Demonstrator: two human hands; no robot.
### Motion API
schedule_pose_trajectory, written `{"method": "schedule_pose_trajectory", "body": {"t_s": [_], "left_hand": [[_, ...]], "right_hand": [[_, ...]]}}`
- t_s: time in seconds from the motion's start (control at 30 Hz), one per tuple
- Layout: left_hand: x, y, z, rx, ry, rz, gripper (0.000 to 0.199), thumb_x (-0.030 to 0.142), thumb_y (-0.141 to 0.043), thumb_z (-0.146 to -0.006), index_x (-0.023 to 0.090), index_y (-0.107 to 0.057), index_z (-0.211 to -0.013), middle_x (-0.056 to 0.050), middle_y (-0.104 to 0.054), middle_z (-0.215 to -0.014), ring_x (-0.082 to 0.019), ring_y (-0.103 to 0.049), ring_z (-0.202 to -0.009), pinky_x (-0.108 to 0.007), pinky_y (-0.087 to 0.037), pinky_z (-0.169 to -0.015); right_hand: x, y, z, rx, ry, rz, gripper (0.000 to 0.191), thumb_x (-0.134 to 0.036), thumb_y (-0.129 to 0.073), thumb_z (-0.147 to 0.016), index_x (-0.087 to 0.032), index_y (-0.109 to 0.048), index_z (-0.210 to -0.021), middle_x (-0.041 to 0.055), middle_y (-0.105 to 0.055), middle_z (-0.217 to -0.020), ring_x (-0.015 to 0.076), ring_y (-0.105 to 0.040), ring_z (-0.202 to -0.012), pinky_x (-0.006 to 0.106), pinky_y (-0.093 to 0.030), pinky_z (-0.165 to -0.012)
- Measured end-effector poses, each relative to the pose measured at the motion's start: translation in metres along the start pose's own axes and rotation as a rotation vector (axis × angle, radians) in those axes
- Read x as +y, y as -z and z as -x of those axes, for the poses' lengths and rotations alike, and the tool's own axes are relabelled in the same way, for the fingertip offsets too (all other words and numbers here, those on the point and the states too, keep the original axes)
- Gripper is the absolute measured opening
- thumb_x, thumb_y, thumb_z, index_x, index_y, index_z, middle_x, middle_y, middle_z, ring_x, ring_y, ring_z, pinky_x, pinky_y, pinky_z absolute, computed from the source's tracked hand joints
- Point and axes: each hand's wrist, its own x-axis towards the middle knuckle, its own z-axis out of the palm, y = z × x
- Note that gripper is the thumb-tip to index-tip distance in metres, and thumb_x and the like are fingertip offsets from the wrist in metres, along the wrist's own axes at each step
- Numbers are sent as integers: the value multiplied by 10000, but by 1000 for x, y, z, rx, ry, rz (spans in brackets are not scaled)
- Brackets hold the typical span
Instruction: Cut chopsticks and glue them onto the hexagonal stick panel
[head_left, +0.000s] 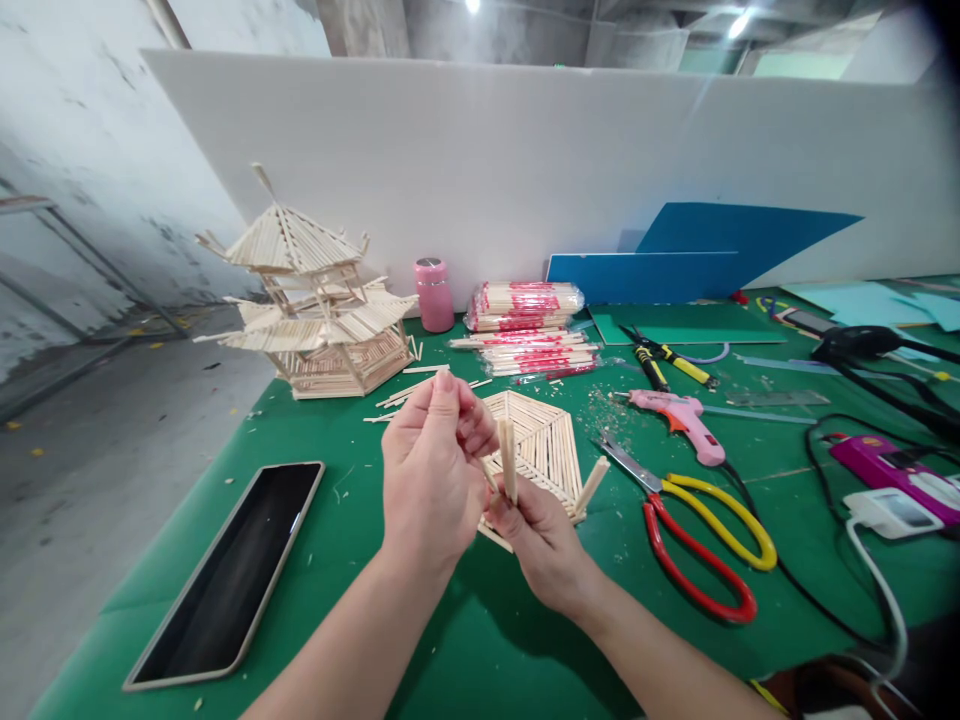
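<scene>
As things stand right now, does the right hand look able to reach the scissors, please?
Probably yes: the scissors lie to the right of the right hand, and nothing tall seems to stand between it and their red handle, though it would likely first have to release the upright wooden stick.

Single view from your head: camera looks forward and down, across green table [337,560]. Your left hand [431,470] and right hand [547,545] sit close to lens, around middle of view. Wide reach: floor [67,500] at left, glue gun [686,420] at right, white board [450,150] at far side, ceiling lights [739,24] above it.
</scene>
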Motion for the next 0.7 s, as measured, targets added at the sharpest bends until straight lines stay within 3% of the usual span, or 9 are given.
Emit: {"method": "schedule_pose_trajectory", "body": {"t_s": [0.13,0.33,0.5,0.6,0.7], "left_hand": [[0,2,-3,16,15,24,245,205,-467,-807,141,-461,-571,51,-324,-499,-52,-348,-428,-170,-309,-405],[-3,15,-14,79,140,162,233,169,-454,-800,139,-447,-570,64,-287,-492,-42,-301,-397,-158,-286,-377],[-8,28,-21,64,262,197,249,177,-413,-814,135,-467,-575,45,-344,-493,-58,-360,-424,-173,-333,-417],[-10,41,-23,9,229,-19,151,189,-502,-763,134,-522,-624,25,-429,-525,-83,-430,-488,-198,-367,-486],[-5,57,-23,-96,56,-523,77,217,-579,-711,153,-576,-670,2,-517,-611,-109,-466,-575,-223,-366,-560]], "right_hand": [[1,0,0,-9,-5,26,191,-306,-383,-851,-192,-486,-736,-27,-387,-652,99,-341,-580,234,-297,-533],[2,0,2,14,5,2,176,-295,-377,-859,-203,-487,-756,-31,-367,-642,100,-337,-582,238,-297,-544],[0,1,3,13,-16,52,161,-281,-371,-866,-213,-512,-828,-29,-383,-660,97,-333,-585,233,-294,-543],[1,2,4,23,-40,45,166,-294,-373,-865,-214,-518,-859,-29,-380,-654,94,-333,-572,229,-299,-530],[5,2,5,43,-72,27,170,-312,-383,-859,-219,-522,-888,-24,-397,-657,97,-353,-575,226,-317,-530]]}}
